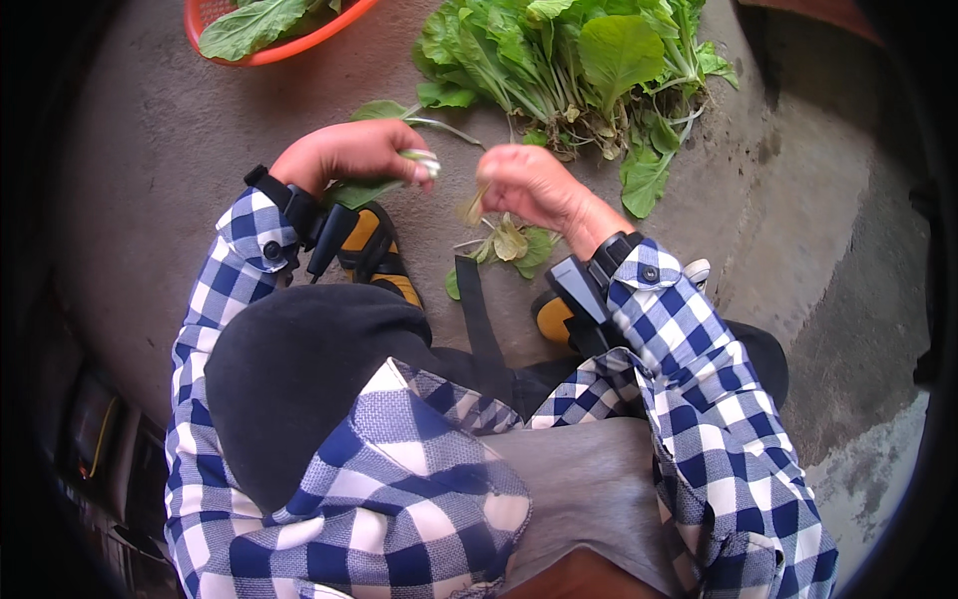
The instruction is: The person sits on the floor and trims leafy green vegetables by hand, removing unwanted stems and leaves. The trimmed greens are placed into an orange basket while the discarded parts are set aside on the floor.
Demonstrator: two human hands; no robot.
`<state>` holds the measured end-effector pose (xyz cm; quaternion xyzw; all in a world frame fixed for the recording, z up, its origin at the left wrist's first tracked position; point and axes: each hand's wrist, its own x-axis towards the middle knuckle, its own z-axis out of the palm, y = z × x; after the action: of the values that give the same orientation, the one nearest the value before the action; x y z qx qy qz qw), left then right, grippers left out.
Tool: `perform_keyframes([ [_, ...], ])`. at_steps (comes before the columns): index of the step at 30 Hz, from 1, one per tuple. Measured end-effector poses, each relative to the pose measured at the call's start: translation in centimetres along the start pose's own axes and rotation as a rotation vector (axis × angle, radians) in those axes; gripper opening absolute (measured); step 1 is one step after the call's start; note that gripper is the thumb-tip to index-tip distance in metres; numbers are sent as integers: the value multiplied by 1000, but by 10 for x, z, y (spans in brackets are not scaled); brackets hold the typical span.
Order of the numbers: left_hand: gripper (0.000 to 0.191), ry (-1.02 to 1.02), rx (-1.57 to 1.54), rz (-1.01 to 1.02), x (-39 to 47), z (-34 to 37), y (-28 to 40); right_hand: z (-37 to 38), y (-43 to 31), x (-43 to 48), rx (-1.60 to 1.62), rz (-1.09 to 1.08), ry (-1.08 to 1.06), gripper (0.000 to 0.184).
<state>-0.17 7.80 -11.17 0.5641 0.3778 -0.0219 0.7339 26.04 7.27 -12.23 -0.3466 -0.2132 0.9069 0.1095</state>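
My left hand [359,153] is closed around the pale stems of leafy greens [425,159]; one of their green leaves hangs below the palm. To its right, my right hand [524,183] pinches a yellowed, wilted leaf [473,204], slightly blurred. Beneath that hand, discarded-looking leaves [511,241], some green and some yellowish, lie on the concrete floor. A large pile of leafy greens [539,60] with roots and soil lies beyond my right hand. A loose leaf with a long pale stem [449,129] rests on the floor just beyond my left hand.
An orange plastic basket [281,52] holding green leaves stands at the upper left. My feet in black and yellow footwear [385,258] are close below the hands. A black strap [479,314] hangs between my knees. The concrete floor [786,224] has dark, damp-looking patches at right.
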Motion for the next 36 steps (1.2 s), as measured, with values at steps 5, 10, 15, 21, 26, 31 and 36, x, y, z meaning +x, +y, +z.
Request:
perform_keyframes([
  [5, 28, 310, -519, 16, -3, -7, -11, -29, 0, 6, -1221, -229, 653, 22],
  [10, 27, 362, -602, 56, 0, -4, -5, -32, -6, 33, -1193, -253, 778, 30],
  [15, 23, 375, -608, 91, -5, 2, 4, -27, -10, 50, -1278, -186, 876, 28],
  [21, 20, 421, -424, 181, -17, -7, 23, -6, -23, 37, -1277, -547, 648, 21],
  [26, 24, 593, -11, 200, -11, -14, 36, 26, -41, 33, -1100, -485, 521, 18],
  [31, 23, 860, 315, 345, -5, -9, 39, 41, -43, 34, -988, -528, 513, 15],
  [36, 24, 694, 155, 69, -5, -11, 41, 39, -43, 30, -1228, -758, 454, 9],
])
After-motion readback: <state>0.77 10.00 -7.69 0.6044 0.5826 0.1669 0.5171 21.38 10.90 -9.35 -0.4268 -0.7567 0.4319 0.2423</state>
